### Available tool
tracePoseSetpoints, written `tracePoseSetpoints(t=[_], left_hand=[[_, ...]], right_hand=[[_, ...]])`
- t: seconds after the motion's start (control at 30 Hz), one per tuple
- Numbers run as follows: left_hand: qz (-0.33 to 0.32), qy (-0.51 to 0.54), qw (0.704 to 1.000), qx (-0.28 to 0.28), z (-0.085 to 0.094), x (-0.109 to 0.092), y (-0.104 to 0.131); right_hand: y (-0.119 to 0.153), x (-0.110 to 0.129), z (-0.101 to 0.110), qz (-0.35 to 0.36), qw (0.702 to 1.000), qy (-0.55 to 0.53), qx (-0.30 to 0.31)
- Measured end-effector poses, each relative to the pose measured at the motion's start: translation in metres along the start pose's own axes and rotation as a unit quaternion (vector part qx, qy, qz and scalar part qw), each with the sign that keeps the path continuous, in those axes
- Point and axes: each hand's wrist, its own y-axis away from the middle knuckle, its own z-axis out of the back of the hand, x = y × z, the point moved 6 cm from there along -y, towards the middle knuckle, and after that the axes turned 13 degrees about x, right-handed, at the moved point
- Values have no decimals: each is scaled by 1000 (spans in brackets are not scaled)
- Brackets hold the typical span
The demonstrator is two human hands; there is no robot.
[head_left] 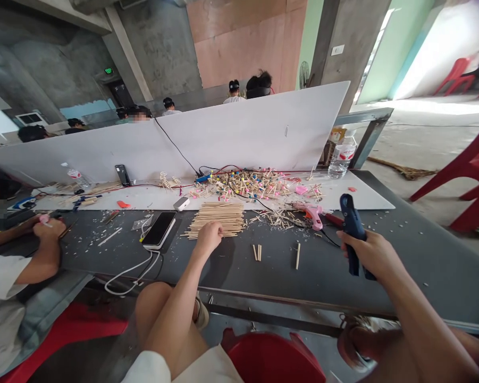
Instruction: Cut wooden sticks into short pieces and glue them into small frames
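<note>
My left hand is closed at the near edge of a wide pile of thin wooden sticks; what its fingers pinch, if anything, is too small to make out. My right hand grips a dark blue cutter-like hand tool, raised above the right part of the dark table. Between my hands lie a few short stick pieces side by side, and one more short piece lies apart, nearer to my right hand.
Behind the sticks is a heap of sticks with coloured balls. A pink glue gun, stick scraps, a phone with white cable, and a water bottle stand around. A white board closes the back; a co-worker's hands are at left.
</note>
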Motion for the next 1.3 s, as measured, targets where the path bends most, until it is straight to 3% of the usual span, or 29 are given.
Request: tracePoseSetpoints(t=[0.1, 0.23, 0.33, 0.5, 0.9, 1.07, 1.3], left_hand=[[-18, -2, 1000, 6, -3, -10, 1], [-68, 2, 998, 7, -8, -32, 6], [-99, -4, 995, 4, -15, -48, 12], [-141, -4, 990, 4, -25, -71, 22], [-169, 1, 986, 9, -30, -81, 29], [-177, 28, 984, 2, -27, -84, 34], [-209, 107, 972, -3, -23, -93, 41]], right_hand=[[4, 10, -19, -24, 999, 3, 34], [3, 25, -52, -6, 988, 122, 94], [1, 36, -74, 23, 967, 232, 103], [5, 44, -98, 7, 952, 284, 116], [9, 48, -106, -8, 937, 325, 128], [10, 54, -111, 27, 928, 339, 154], [10, 55, -109, 46, 941, 295, 160]])
